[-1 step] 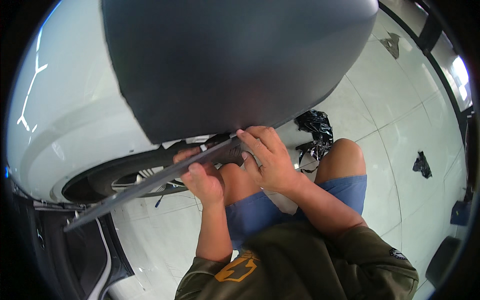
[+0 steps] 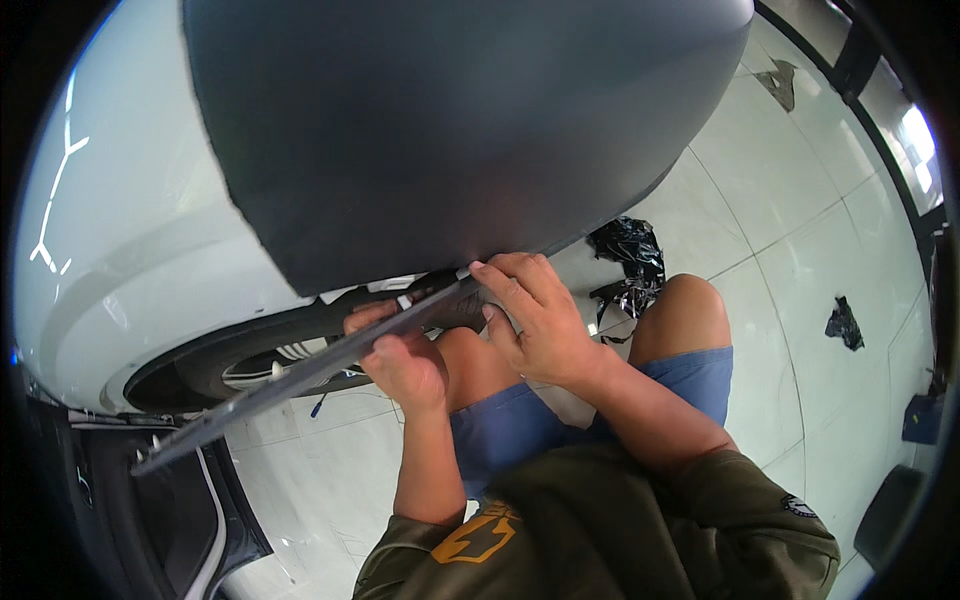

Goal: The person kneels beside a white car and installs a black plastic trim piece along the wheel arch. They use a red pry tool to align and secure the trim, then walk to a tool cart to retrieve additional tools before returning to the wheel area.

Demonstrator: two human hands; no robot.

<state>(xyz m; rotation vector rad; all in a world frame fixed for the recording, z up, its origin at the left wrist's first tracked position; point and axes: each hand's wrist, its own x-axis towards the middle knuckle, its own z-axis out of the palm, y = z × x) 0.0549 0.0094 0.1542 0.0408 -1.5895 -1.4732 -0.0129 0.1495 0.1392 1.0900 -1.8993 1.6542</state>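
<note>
A long dark grey trim strip [image 2: 270, 400] with pale clips along its edge slants from the lower left up to the car's dark grey body panel [image 2: 440, 140]. My left hand [image 2: 405, 370] is closed around the strip's middle, thumb on the near side and fingers beyond it. At the strip's upper right end, my right hand [image 2: 540, 320] pinches it with bent fingers and thumb, close under the panel's lower edge. Behind the strip, a wheel [image 2: 205, 370] sits partly hidden in its arch. The fingertips on the strip's far side are only partly visible.
White bodywork [image 2: 120, 220] curves along the left, above an open car door [image 2: 170, 510]. Crumpled black plastic [image 2: 632, 262] lies on the tiled floor beside my knee, with a smaller black scrap [image 2: 845, 324] farther right. A blue-handled tool [image 2: 318, 406] rests below the wheel.
The strip's left end has dipped slightly and shifted a little right. The car sits slightly farther left in view. Both hands keep their hold.
</note>
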